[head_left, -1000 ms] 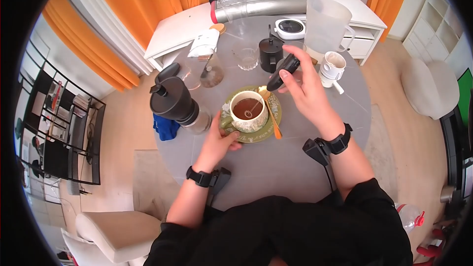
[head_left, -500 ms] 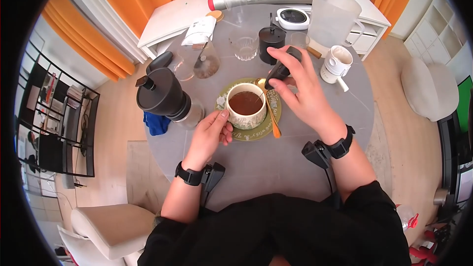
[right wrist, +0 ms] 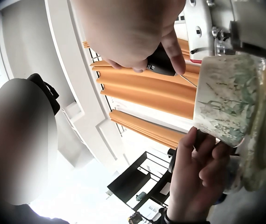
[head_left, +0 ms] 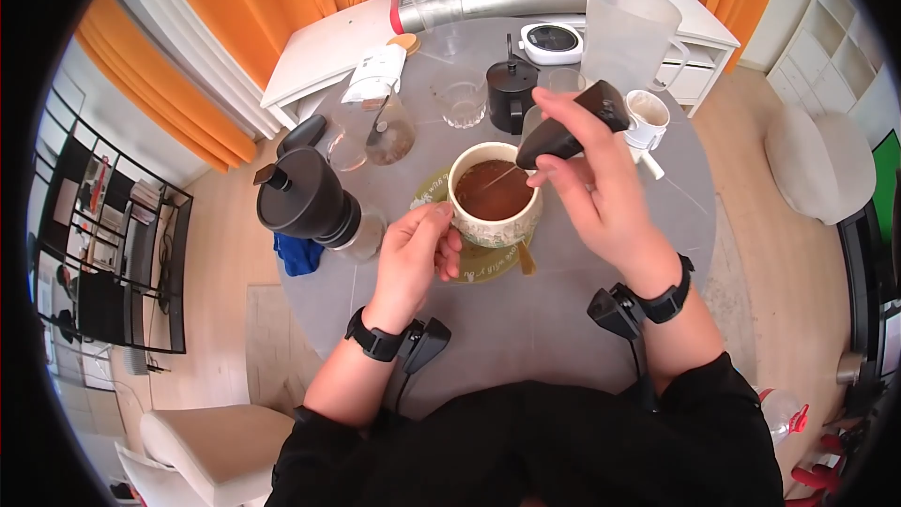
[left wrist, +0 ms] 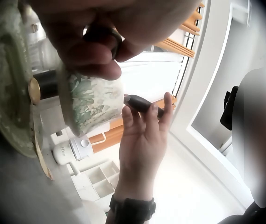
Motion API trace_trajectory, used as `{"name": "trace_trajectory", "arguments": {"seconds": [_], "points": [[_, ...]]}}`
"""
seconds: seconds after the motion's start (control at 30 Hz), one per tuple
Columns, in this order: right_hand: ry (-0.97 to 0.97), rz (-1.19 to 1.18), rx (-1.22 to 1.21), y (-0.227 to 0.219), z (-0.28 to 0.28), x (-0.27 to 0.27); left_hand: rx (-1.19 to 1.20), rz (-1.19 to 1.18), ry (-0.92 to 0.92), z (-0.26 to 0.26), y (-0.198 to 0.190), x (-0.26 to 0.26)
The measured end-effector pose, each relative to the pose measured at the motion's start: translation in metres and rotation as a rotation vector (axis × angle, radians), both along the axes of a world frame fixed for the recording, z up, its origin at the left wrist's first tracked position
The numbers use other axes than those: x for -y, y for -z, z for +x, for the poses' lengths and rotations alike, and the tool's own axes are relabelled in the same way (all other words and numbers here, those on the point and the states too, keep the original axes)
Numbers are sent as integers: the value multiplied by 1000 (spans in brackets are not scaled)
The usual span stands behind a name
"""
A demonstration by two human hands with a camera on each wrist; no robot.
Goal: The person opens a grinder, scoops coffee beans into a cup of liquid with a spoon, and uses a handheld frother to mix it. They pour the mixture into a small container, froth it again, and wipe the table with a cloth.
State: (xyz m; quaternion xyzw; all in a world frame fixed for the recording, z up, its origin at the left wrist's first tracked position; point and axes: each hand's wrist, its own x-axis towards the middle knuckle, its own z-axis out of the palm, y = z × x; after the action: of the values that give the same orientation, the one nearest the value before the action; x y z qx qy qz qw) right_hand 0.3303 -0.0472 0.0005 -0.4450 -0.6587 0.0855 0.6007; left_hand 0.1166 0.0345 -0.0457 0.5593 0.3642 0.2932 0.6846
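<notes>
A floral cup (head_left: 497,225) of brown liquid is raised over a green saucer (head_left: 488,266), with a gap between them in the left wrist view. My left hand (head_left: 411,253) grips its handle at the left side. In my right hand (head_left: 615,197) is a black handheld tool (head_left: 572,127), tilted, its thin metal shaft reaching into the liquid; the shaft's tip is hidden. A gold spoon (left wrist: 42,158) lies on the saucer, its handle extending over the rim.
At the left stand a black-topped grinder (head_left: 305,192) and a glass carafe (head_left: 389,139). Behind the cup are a black lidded pot (head_left: 511,89), a glass (head_left: 462,105) and a scale (head_left: 552,41). A large pitcher (head_left: 624,33) and a white cup (head_left: 646,120) are at the right.
The cup has come up off the saucer and shifted right, with my left hand at its handle. My right hand and the black tool have moved right and tilted more.
</notes>
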Motion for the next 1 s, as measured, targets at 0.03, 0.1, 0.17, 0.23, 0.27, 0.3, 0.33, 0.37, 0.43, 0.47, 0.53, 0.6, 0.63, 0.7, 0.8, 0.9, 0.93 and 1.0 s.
{"name": "trace_trajectory", "arguments": {"seconds": [0.03, 0.1, 0.17, 0.23, 0.27, 0.3, 0.33, 0.37, 0.43, 0.47, 0.53, 0.6, 0.63, 0.7, 0.8, 0.9, 0.93, 1.0], "points": [[23, 29, 16, -2, 0, 1, 7, 9, 2, 2, 1, 1], [34, 27, 24, -6, 5, 6, 14, 18, 5, 0, 4, 0], [40, 14, 27, -7, 4, 8, 25, 49, 50, -7, 9, 0], [36, 59, 26, -8, 0, 9, 30, 50, 45, -13, 11, 0], [38, 56, 23, -6, 0, 9, 38, 54, 41, -15, 11, 0], [64, 40, 84, -5, -1, 9, 38, 50, 43, -16, 10, 0], [89, 25, 148, -4, -1, 8, 16, 64, 42, -18, 9, 0], [89, 20, 151, -3, -1, 7, -5, 77, 40, -18, 8, 0], [91, 37, 219, -3, -2, 6, 11, 74, 44, -19, 9, 0], [89, 31, 225, -4, 0, 6, 23, 75, 47, -19, 9, 1], [109, 18, 404, -6, 5, 7, 32, 77, 43, -17, 9, 3], [96, 6, 410, -5, 6, 6, 37, 81, 39, -16, 9, 4], [88, -1, 411, -5, 5, 6, 35, 87, 39, -16, 9, 4], [83, 15, 429, -4, 5, 5, 33, 87, 38, -16, 9, 5], [81, 35, 449, -4, 4, 6, 79, 28, 1, -15, 9, 5], [76, 43, 465, -4, 4, 5, 83, 39, -16, -14, 10, 3], [70, 54, 480, -4, 5, 5, 85, 46, -28, -14, 10, 3], [59, 34, 433, -2, 3, 6, 86, 51, -40, -13, 11, 3]]}}
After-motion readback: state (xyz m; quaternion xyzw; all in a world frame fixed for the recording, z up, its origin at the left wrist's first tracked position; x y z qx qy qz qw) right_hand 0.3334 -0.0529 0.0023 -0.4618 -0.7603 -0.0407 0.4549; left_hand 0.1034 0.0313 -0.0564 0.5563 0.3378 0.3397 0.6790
